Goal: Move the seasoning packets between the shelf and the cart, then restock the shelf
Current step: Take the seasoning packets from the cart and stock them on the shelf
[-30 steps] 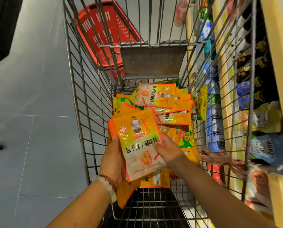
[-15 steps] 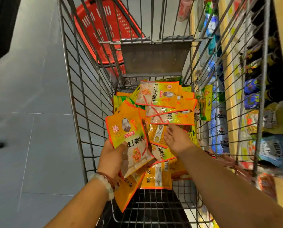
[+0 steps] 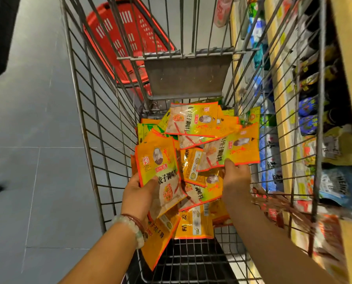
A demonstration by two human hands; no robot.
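Grey tiled floor (image 3: 38,140) under wire cart (image 3: 93,140), shelf (image 3: 281,111) alongside; both hands' fingers pinching orange seasoning packets (image 3: 160,167).

Both hands (image 3: 139,193) (image 3: 235,178) — fingers curled, gripping

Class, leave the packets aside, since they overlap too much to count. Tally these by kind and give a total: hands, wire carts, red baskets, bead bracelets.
Hands: 2 (left hand, right hand)
Wire cart: 1
Red basket: 1
Bead bracelet: 1
Total: 5
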